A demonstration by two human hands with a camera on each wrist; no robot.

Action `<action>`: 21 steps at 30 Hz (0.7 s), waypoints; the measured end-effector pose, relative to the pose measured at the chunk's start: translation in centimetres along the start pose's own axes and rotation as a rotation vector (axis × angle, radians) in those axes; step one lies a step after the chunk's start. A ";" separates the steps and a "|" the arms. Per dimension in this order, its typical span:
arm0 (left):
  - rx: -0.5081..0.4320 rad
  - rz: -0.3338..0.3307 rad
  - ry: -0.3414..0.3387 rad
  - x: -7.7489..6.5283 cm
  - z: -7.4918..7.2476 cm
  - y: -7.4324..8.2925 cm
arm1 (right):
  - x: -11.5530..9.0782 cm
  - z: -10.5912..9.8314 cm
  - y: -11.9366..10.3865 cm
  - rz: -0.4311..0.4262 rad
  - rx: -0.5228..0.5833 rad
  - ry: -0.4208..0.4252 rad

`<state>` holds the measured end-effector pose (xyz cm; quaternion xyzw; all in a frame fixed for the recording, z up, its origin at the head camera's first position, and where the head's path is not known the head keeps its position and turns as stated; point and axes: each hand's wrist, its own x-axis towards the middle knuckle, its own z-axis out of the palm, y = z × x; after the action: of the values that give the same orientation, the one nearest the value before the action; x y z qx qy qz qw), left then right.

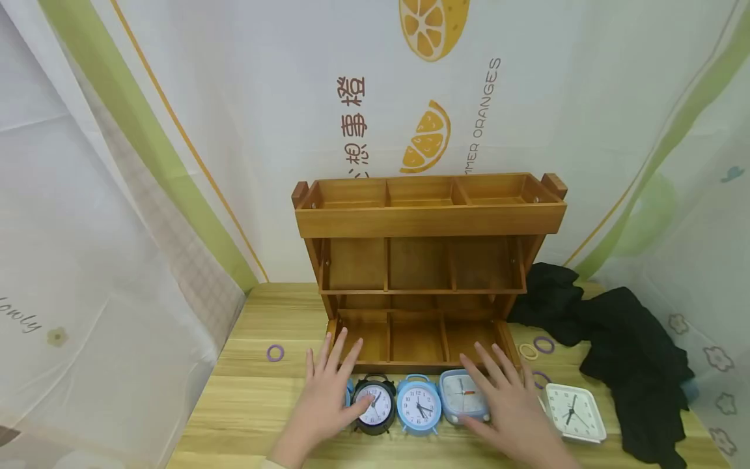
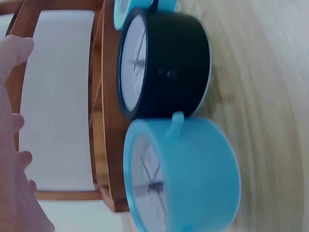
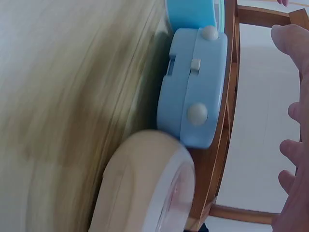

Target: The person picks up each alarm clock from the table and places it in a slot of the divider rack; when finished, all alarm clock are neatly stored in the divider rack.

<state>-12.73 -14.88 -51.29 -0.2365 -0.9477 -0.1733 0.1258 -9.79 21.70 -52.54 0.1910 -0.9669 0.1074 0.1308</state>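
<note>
My left hand (image 1: pixel 324 402) hovers with fingers spread above the left end of a row of alarm clocks. Under it are a black round clock (image 1: pixel 374 405) and, mostly hidden in the head view, a turquoise round clock (image 2: pixel 188 176). A light blue round clock (image 1: pixel 418 405) stands between the hands. My right hand (image 1: pixel 512 407) is spread over a pale blue squarish clock (image 1: pixel 459 396); a peach-coloured clock (image 3: pixel 140 183) beside it is nearly covered by that hand in the head view. Neither hand holds anything. Directly behind the row stands a wooden three-tier organizer (image 1: pixel 430 223) with divided trays.
A white square clock (image 1: pixel 574 413) lies face up at the right. Black cloth (image 1: pixel 633 352) is heaped along the right side. Purple rings (image 1: pixel 543 345) and a yellow ring (image 1: pixel 528 352) lie by the organizer, another purple ring (image 1: pixel 275 353) at the left. A printed curtain (image 1: pixel 263 98) hangs behind.
</note>
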 end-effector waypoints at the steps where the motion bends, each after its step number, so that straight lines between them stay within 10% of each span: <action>1: -0.011 -0.005 0.001 0.1 -0.2 -0.2 | 0.2 0.1 -0.2 -0.006 -0.001 0.010; 12: -0.088 -0.084 0.030 2.5 -3.0 -2.6 | 2.1 2.0 -2.4 -0.007 0.013 0.027; 21: -0.458 -0.223 0.048 5.8 -3.3 -4.9 | 4.4 2.7 -5.5 -0.051 0.064 -0.005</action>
<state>-19.56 -17.84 -47.79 -0.1486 -0.9007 -0.4019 0.0714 -12.12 14.55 -52.87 0.2200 -0.9581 0.1345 0.1249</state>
